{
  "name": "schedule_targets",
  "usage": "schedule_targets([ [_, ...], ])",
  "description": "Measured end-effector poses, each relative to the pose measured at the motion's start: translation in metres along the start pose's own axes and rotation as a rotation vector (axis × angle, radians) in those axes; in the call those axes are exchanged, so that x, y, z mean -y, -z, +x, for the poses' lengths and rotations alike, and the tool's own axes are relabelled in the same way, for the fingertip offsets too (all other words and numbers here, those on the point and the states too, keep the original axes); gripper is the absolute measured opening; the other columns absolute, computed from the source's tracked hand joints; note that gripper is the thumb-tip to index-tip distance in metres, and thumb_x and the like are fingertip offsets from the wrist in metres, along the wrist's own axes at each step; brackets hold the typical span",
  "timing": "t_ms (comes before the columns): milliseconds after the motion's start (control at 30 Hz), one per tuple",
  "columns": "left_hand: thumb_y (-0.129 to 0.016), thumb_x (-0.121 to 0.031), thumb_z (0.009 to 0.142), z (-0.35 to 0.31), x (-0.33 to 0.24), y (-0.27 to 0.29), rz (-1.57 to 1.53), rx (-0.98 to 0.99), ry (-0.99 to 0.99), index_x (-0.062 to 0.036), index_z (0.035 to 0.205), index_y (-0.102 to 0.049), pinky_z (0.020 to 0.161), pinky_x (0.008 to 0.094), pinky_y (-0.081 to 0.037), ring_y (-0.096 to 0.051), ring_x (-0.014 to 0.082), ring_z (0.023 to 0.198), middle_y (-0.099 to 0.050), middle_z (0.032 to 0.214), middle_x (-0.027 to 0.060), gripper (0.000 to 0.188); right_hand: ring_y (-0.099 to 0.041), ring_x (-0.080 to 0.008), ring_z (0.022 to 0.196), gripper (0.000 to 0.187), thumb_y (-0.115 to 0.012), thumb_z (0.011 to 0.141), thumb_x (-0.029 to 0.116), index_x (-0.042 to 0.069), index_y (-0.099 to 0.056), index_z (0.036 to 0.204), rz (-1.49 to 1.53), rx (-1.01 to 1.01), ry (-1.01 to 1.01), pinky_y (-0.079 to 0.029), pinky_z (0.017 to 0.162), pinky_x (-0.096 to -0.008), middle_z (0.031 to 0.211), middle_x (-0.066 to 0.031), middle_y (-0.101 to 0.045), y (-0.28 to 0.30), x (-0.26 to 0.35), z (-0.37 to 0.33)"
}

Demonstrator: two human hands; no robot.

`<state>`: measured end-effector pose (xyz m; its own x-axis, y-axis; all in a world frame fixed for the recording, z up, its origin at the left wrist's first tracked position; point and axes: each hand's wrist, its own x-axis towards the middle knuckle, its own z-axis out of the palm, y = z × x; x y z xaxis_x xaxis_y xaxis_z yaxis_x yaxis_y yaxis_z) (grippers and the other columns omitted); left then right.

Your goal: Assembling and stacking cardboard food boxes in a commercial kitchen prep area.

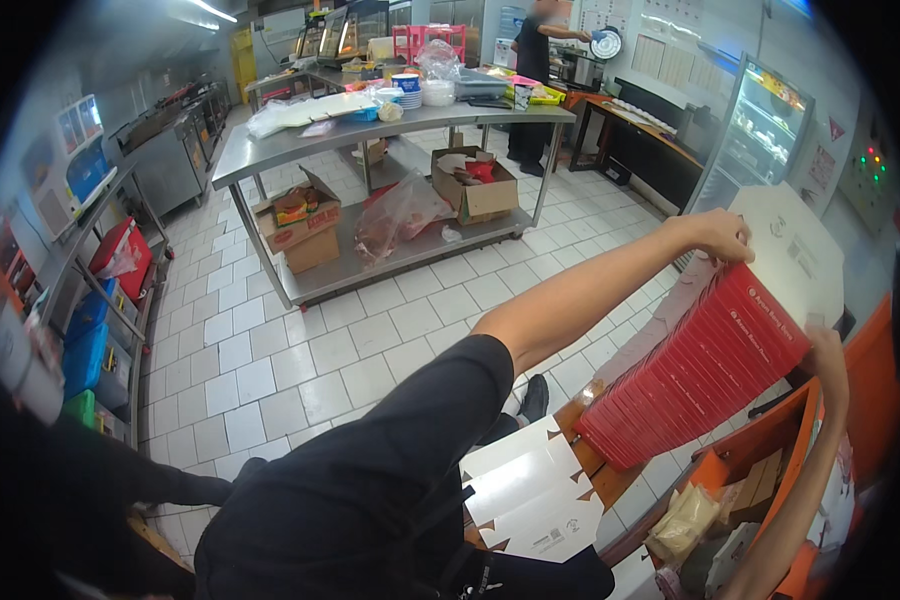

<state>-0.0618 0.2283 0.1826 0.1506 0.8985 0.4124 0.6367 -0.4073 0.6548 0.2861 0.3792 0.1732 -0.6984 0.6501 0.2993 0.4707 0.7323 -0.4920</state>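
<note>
A tall, leaning stack of red cardboard boxes (pixel 685 370) rises on the right from a wooden surface. At its top is a cardboard box (pixel 788 250) showing a pale, cut-cornered panel. My left hand (pixel 720 237) is closed on the near-left edge of that panel, its arm stretched across the view. My right hand (pixel 825 357) is at the box's lower right corner, fingers bent around the edge and partly hidden. Nearer to me lies an unfolded white box blank (pixel 530 500) with notched edges.
Orange bin (pixel 770 450) at right holds a pale bag (pixel 685 522) and cardboard. Ahead, a steel table (pixel 370 130) carries tubs and plastic bags, with cartons (pixel 475 185) on its lower shelf. Another person (pixel 535 90) stands beyond. A glass-door fridge (pixel 760 125) stands at back right.
</note>
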Motion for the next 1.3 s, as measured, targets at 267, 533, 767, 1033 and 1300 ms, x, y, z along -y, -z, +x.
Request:
schedule_targets([
  [267, -0.067, -0.031, 0.087, 0.008, 0.007, -0.002, 0.051, -0.077, -0.002, 0.0067, 0.108, -0.07, 0.066, 0.0316, -0.059, -0.072, 0.0235, 0.067, -0.073, 0.084, 0.019, 0.043, -0.066, -0.0212, 0.069, 0.024, -0.05, 0.075, 0.002, -0.009, -0.062, 0.094, -0.036, -0.23, -0.037, -0.055, 0.059, -0.0326, 0.083, -0.0139, -0.066, -0.012, 0.007, 0.019],
  [533, -0.071, -0.046, 0.086, 0.008, 0.028, 0.009, 0.35, -0.144, -0.175, 0.0002, 0.105, -0.073, 0.067, 0.0311, -0.059, -0.073, 0.021, 0.071, -0.074, 0.085, 0.016, 0.05, -0.068, -0.0267, 0.078, 0.039, -0.061, 0.094, 0.033, -0.004, -0.07, 0.097, -0.243, -0.349, 0.047, -0.05, 0.072, -0.038, 0.085, -0.0209, -0.07, -0.052, 0.057, 0.007],
  [767, -0.07, -0.044, 0.09, 0.006, 0.023, -0.001, 0.077, -0.076, -0.075, -0.0006, 0.111, -0.071, 0.069, 0.0316, -0.061, -0.071, 0.019, 0.083, -0.072, 0.099, 0.0124, 0.048, -0.063, -0.0183, 0.083, 0.061, -0.051, 0.098, 0.057, -0.001, -0.069, 0.1, -0.127, -0.297, -0.143, -0.048, 0.078, -0.0321, 0.085, -0.0127, -0.068, -0.053, 0.073, -0.013],
  [1033, -0.062, -0.06, 0.089, -0.002, 0.027, -0.006, 0.066, -0.099, 0.023, -0.0028, 0.124, -0.065, 0.071, 0.032, -0.059, -0.069, 0.0245, 0.09, -0.069, 0.106, 0.0198, 0.067, -0.058, -0.0334, 0.122, 0.079, -0.038, 0.097, 0.068, -0.002, -0.065, 0.121, -0.041, -0.333, -0.162, -0.044, 0.102, -0.04, 0.123, -0.0246, -0.064, -0.067, 0.097, -0.024],
  [1300, -0.063, -0.065, 0.087, -0.001, 0.029, -0.012, 0.111, -0.192, -0.062, -0.0054, 0.126, -0.065, 0.07, 0.0289, -0.053, -0.064, 0.0166, 0.079, -0.071, 0.101, 0.0151, 0.071, -0.067, -0.0259, 0.096, 0.061, -0.046, 0.1, 0.058, 0.002, -0.068, 0.112, -0.154, -0.498, 0.033, -0.051, 0.085, -0.0353, 0.103, -0.0166, -0.07, -0.068, 0.088, -0.026],
])
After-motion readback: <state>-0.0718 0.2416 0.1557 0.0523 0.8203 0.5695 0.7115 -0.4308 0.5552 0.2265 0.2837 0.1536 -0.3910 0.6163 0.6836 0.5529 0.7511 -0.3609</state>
